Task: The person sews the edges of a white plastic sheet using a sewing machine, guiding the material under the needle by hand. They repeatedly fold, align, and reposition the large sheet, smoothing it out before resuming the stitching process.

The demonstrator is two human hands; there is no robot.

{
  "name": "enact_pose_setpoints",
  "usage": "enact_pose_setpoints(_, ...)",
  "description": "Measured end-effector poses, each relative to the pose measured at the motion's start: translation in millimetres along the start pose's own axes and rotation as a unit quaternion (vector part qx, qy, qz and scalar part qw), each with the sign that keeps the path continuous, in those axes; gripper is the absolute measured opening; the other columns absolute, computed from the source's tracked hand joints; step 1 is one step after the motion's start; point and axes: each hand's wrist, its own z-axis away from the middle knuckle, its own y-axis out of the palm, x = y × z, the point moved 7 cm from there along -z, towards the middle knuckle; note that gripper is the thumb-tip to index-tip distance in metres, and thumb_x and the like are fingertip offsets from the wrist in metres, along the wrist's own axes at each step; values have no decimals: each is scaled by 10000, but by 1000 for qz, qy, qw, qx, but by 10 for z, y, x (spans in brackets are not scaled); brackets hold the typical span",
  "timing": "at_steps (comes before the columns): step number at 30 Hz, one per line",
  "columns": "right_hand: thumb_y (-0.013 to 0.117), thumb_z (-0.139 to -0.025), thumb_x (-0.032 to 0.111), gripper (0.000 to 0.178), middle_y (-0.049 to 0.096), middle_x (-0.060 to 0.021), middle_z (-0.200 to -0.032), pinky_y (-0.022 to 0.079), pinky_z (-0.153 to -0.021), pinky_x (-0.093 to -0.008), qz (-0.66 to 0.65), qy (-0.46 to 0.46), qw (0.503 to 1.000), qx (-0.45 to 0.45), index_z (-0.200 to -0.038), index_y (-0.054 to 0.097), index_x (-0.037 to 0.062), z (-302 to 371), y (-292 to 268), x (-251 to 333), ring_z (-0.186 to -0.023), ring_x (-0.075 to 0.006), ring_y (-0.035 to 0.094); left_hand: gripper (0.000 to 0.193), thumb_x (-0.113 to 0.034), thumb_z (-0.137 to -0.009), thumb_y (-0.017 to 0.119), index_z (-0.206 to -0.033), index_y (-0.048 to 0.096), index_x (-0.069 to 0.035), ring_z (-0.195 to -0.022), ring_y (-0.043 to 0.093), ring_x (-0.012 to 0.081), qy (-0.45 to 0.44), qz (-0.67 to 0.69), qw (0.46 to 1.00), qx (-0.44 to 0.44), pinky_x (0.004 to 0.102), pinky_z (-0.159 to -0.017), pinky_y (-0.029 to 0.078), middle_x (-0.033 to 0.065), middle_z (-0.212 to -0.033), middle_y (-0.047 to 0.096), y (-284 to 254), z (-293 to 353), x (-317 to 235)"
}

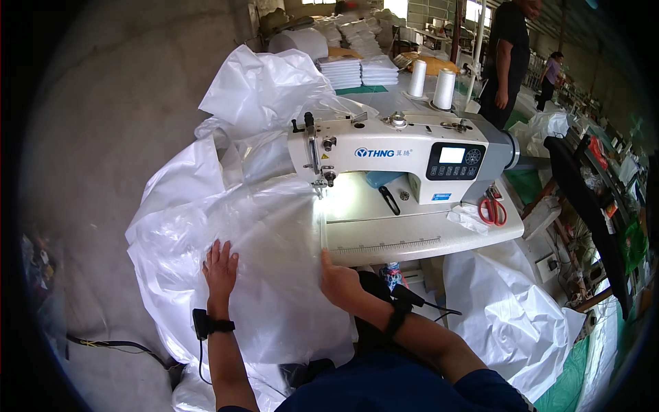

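A large white plastic sheet [274, 275] lies in folds over the left side of the table and hangs down toward me. My left hand [221, 269] rests flat on it, fingers spread. At the sheet's right edge, my right hand [340, 283] is closed, with its index finger stretched along the edge toward the needle; its thumb is hidden. The white sewing machine [405, 154] stands just beyond, its lamp lighting the needle area [321, 189]. The sheet's edge runs up to the presser foot.
Red-handled scissors [491, 209] and black thread snips [390, 200] lie on the machine bed. Two white thread cones [445, 89] stand behind. More white sheeting [501, 302] hangs at the right. Stacked white bundles [360, 72] sit at the back. A person [508, 62] stands beyond the machine.
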Motion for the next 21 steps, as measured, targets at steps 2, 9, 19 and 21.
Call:
enact_pose_setpoints(2,498,-804,127,615,638,-164,-647,499,-515,-409,27,1,1000,4,-1335,314,-125,-163,-53,-8,-563,-279,645,429,-415,-919,485,-1270,536,-172,-1285,356,363,-10,7,1000,-5,539,-1041,254,115,-1381,431,11,-179,31)
enact_pose_setpoints(9,488,-799,93,560,673,-141,-735,523,-560,-357,74,13,996,44,-1284,379,-165,-673,-162,-70,-618,-248,666,480,-468,-921,436,-1219,578,-120,-1234,408,342,-4,23,998,59,476,-994,341,135,-1297,502,108,-659,-38)
enact_pose_setpoints(19,512,-811,116,595,684,-117,-771,522,-601,-348,86,45,994,42,-1312,341,-156,-1294,-127,-226,-703,-249,679,483,-474,-906,413,-1126,616,-95,-1052,559,354,-20,72,996,55,429,-912,425,171,-1138,608,259,-1234,-78)
enact_pose_setpoints(21,510,-800,125,533,661,-150,-771,517,-604,-365,76,70,994,46,-1271,423,-111,-1337,-125,-273,-736,-281,661,486,-469,-904,415,-1134,612,-88,-1057,559,353,-46,47,995,74,433,-912,425,174,-1134,609,309,-1346,-89)
